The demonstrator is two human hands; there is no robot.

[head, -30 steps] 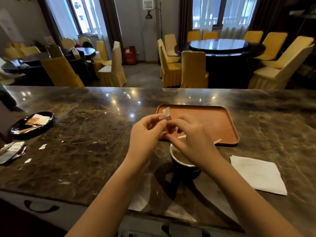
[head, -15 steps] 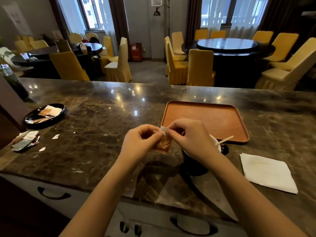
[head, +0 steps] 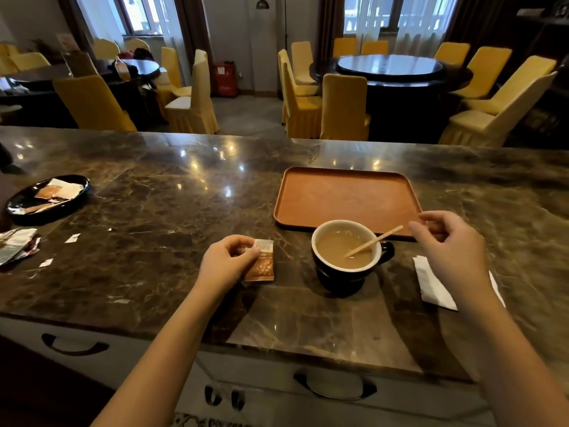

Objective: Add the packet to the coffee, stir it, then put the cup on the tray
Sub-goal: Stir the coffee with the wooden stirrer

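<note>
Surroundings: a black oval dish (head: 46,200) with used wrappers stands far left on the counter (head: 154,211); crumpled wrappers (head: 17,246) lie near it; a white napkin (head: 431,286) lies right of the cup, partly under the right forearm.
Tray: (head: 348,197) orange-brown, rectangular with round corners, just behind the cup.
Cup: (head: 345,266) dark outside, white inside, round, on the glossy brown marble counter; milky coffee inside; a thin wooden stirrer (head: 374,241) leans on its rim.
Packet: (head: 260,261) small, brown and white, flat on the counter, left of the cup.
Left hand: (head: 226,261) curled, fingers pinch the top edge of the packet.
Right hand: (head: 446,241) half open, holds nothing, thumb and forefinger close to the stirrer's end.
</note>
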